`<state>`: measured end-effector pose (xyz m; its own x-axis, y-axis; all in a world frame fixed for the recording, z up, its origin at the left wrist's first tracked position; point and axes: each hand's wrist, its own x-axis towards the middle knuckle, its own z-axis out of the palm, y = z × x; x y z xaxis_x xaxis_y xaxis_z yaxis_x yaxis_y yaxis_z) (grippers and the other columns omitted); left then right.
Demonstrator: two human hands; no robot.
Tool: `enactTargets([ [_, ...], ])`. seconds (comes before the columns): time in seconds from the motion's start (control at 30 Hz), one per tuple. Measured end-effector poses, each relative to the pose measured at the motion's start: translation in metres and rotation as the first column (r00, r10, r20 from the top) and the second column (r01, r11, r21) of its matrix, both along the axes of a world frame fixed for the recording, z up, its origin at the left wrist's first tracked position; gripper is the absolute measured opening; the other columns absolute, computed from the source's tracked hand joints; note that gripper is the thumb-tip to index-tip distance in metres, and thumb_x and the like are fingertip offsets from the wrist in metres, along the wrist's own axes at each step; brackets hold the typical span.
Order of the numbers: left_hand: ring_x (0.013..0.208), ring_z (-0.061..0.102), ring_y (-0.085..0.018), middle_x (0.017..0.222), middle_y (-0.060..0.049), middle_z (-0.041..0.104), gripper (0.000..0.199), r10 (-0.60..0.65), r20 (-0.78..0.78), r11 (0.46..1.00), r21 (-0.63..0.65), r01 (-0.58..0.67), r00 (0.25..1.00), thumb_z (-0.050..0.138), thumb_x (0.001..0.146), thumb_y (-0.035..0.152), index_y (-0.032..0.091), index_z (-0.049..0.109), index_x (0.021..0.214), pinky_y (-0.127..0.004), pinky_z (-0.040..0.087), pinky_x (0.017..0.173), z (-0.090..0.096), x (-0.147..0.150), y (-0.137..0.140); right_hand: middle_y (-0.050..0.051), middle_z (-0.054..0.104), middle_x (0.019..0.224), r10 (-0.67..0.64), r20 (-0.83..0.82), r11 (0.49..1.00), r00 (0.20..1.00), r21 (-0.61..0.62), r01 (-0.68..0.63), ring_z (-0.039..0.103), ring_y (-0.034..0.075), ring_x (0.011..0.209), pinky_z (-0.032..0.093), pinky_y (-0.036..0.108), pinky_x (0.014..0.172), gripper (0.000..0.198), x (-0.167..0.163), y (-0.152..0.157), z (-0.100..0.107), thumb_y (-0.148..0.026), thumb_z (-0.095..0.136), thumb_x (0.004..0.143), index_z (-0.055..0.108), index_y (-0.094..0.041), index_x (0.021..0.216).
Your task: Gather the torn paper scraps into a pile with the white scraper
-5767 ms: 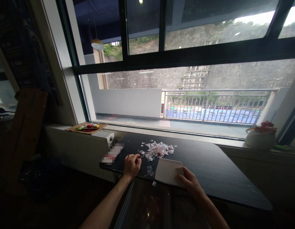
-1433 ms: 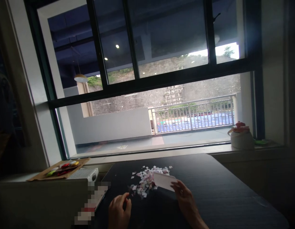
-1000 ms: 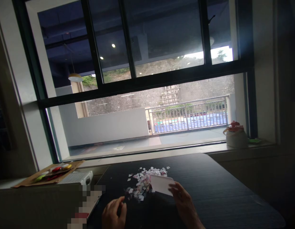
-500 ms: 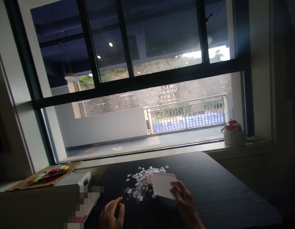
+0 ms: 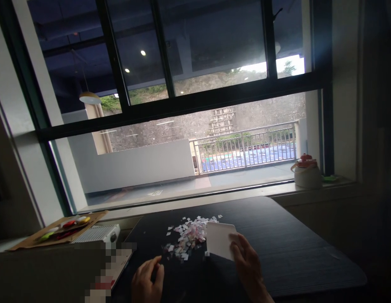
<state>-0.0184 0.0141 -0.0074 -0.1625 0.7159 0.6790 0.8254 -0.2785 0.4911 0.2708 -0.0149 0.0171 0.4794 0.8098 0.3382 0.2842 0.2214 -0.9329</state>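
My right hand (image 5: pixel 247 259) grips a white card (image 5: pixel 219 240) by its right edge, thumb on the near face. The card is rectangular with rounded corners and is held tilted over the dark table (image 5: pixel 296 252). Just left of it, a pile of small cut paper squares (image 5: pixel 193 233), mostly white with some pinkish and grey, lies loosely scattered. My left hand (image 5: pixel 147 277) rests low at the table's near side, in front of the pile. Its fingers are loosely curled, the thumb stands apart from the index finger, and nothing shows between them.
A white jug with a red lid (image 5: pixel 307 171) stands on the window sill at right. On the left are a white slatted appliance (image 5: pixel 99 234) and brown paper (image 5: pixel 27 242) bearing colourful items. A blurred-out object lies at the table's left edge. The window frame (image 5: pixel 195 101) rises behind.
The white card and my right hand have shifted slightly right, away from the paper pile. My left hand keeps about the same place and pose. The whole view has moved a little.
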Motion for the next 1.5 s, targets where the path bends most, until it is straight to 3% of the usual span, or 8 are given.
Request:
enactTargets([
  [0.27,0.089,0.066,-0.028,0.089,-0.01,0.073,0.041,0.001,0.01,0.998,-0.071,0.0,1.0,0.046,0.072,0.046,0.018,0.072,0.086,-0.044,0.052,0.084,0.003,0.001,-0.003,0.011,0.071,0.086,-0.01,0.072,1.0,0.997,0.019,0.009,0.067,0.027,0.075,0.052,0.03,0.055,0.036,0.001,-0.001,-0.003,-0.039,0.045,0.077,0.065,-0.016,0.096],
  [0.5,0.089,0.066,-0.026,0.09,-0.007,0.073,0.037,-0.012,-0.02,0.998,-0.055,0.011,1.0,0.047,0.074,0.045,0.021,0.072,0.087,-0.04,0.052,0.084,0.0,0.0,-0.002,0.009,0.068,0.079,-0.096,0.234,0.987,0.967,0.146,0.063,0.066,0.024,0.068,0.052,0.03,0.053,0.027,0.018,-0.009,0.009,-0.034,0.044,0.077,0.064,-0.018,0.086],
  [0.7,0.088,0.066,-0.028,0.088,-0.009,0.073,0.041,0.002,0.01,0.997,-0.076,-0.001,1.0,0.045,0.071,0.046,0.019,0.072,0.085,-0.042,0.052,0.082,0.005,0.002,-0.003,0.007,0.066,0.083,0.029,0.313,0.969,0.949,0.225,-0.103,0.065,0.019,0.069,0.053,0.024,0.054,0.026,0.013,-0.009,0.014,-0.03,0.041,0.086,0.064,-0.019,0.09],
  [1.03,0.09,0.065,-0.029,0.09,-0.01,0.073,0.044,-0.002,0.072,0.998,-0.069,0.007,0.997,0.044,0.068,0.05,0.019,0.072,0.084,-0.044,0.05,0.086,0.003,0.003,-0.002,0.006,0.067,0.08,0.009,0.417,0.971,0.909,0.215,-0.108,0.064,0.018,0.067,0.052,0.025,0.054,0.024,0.026,-0.027,0.021,-0.028,0.041,0.088,0.063,-0.019,0.09],
  [1.33,0.09,0.065,-0.027,0.091,-0.008,0.073,0.042,0.002,0.026,0.996,-0.087,0.0,1.0,0.044,0.07,0.049,0.021,0.071,0.086,-0.041,0.051,0.085,0.006,0.002,-0.004,0.006,0.065,0.083,-0.006,0.423,0.979,0.906,0.189,-0.081,0.063,0.018,0.068,0.051,0.026,0.057,0.025,0.025,-0.023,0.018,-0.027,0.04,0.088,0.063,-0.018,0.093],
  [1.5,0.09,0.066,-0.027,0.091,-0.007,0.073,0.039,-0.001,-0.007,0.998,-0.061,0.001,1.0,0.046,0.072,0.048,0.022,0.071,0.087,-0.041,0.051,0.085,0.002,-0.002,-0.003,0.006,0.064,0.083,0.068,0.383,0.973,0.921,0.179,-0.146,0.063,0.018,0.07,0.051,0.024,0.058,0.024,0.025,-0.025,0.018,-0.028,0.04,0.09,0.062,-0.018,0.093],
])
